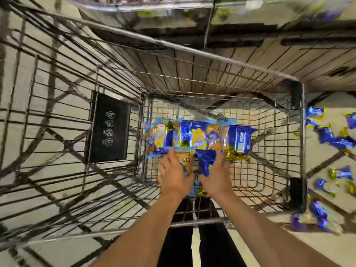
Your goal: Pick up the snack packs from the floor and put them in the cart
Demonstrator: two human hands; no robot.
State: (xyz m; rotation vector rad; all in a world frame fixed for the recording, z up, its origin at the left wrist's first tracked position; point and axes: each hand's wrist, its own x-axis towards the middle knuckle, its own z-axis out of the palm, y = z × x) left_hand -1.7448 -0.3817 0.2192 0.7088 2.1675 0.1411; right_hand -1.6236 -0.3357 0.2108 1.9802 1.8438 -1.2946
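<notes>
I look down into a wire shopping cart [302,132]. A row of several blue and yellow snack packs [194,135] lies on its basket floor. Both my hands reach into the basket just in front of that row. My left hand [173,175] presses with straight, spread fingers on a yellow snack pack [185,162]. My right hand [216,176] grips a blue snack pack [206,161] that stands tilted between the two hands. More wrapper shows below, between my wrists. Several blue and gold packs [329,135] lie scattered on the floor right of the cart.
The cart's folded child seat with a black panel [108,128] is on the left. Store shelving [173,14] runs along the top. More floor packs [318,212] lie beside the cart's right side. My dark trouser legs [179,243] stand behind the cart's near rim.
</notes>
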